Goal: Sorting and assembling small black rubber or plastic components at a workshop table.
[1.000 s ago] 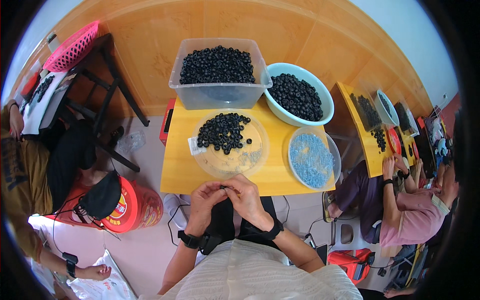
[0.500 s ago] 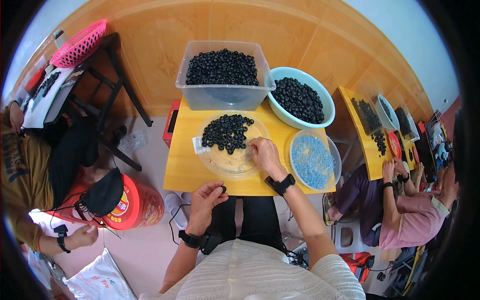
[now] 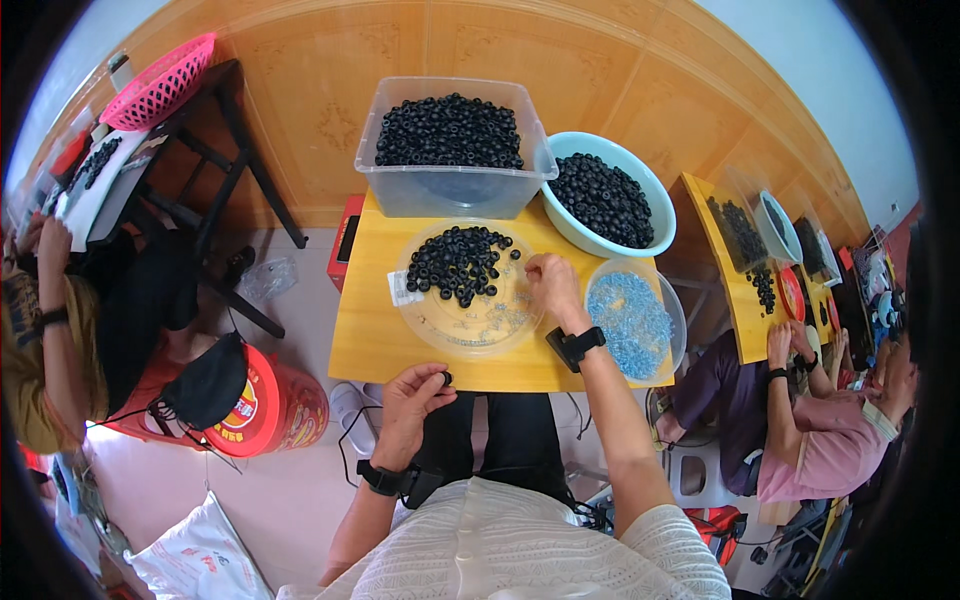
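My left hand (image 3: 408, 405) is at the table's front edge, thumb and fingers closed on a small black ring (image 3: 447, 379). My right hand (image 3: 556, 288) is over the right rim of a clear round tray (image 3: 440, 335), its fingertips pinched together; what they hold, if anything, is too small to make out. On the tray lies a pile of black rings (image 3: 456, 262), with tiny clear pieces (image 3: 505, 322) scattered beside them. To the right of that hand, many small pale-blue pieces (image 3: 628, 325) fill a clear round container (image 3: 676, 350).
A clear plastic bin (image 3: 440, 190) and a light-blue basin (image 3: 610, 240), both full of black rings, stand at the back of the yellow table (image 3: 370, 350). A co-worker (image 3: 50, 340) sits at left near a red bucket (image 3: 290, 410); another (image 3: 820, 440) works at right.
My right hand has moved right, from over the scattered pieces to the tray's rim. My left hand stays in place. The left co-worker's hand has risen to their table.
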Demonstrator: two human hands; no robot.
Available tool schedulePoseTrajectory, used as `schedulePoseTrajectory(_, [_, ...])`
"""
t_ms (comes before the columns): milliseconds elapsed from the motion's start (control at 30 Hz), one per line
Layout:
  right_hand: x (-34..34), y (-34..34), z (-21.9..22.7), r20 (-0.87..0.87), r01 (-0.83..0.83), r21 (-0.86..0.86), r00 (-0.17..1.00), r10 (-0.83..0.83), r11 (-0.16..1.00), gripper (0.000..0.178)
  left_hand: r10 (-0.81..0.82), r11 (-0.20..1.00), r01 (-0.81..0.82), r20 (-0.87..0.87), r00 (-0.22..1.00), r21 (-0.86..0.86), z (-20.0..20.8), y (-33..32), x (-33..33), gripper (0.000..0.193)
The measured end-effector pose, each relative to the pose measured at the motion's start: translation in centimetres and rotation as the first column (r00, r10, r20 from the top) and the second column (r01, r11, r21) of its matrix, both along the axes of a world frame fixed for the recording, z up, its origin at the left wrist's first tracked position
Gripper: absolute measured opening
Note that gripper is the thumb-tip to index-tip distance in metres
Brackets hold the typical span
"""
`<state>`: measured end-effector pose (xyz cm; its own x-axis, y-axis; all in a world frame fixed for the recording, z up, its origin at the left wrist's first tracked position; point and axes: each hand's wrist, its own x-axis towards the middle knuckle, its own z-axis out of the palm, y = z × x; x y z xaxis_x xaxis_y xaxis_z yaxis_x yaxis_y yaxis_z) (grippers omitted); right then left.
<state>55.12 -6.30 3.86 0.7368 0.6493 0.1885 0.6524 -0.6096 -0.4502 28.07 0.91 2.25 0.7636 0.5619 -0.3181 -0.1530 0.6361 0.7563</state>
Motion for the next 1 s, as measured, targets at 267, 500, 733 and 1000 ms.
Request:
schedulePoseTrajectory(267, [0.5, 2.2, -1.4, 0.111, -0.098, -0.021, 0.989, 0.099, 0.995, 0.014, 0.001, 1.0, -0.001, -0.006, 1.0, -0.004, -0.1, 0.0, -0.1, 0.016])
schedulePoseTrajectory(500, [0.8, 0.6, -1.8, -0.243, -0.048, 0.249, 0.964, 0.111, 0.967, 0.012, 0.005, 1.0, -0.005, 0.011, 1.0, -0.009, -0.3, 0.1, -0.3, 0.015])
schedulePoseTrajectory(733, [-4.6, -1.1, 1.5, -0.598, 0.074, 0.56, 0.726, 0.34, 0.825, 0.016, -0.004, 0.999, 0.005, 0.024, 1.0, -0.04, 0.3, 0.4, -0.1, 0.017])
schedulePoseTrajectory(1000, [-11.2, -2.9, 2.2, -0.751, 0.033, 0.58, 0.408, 0.519, 0.814, 0.019, -0.036, 0.998, 0.039, 0.064, 0.997, -0.04, 0.3, 0.4, 0.1, 0.018])
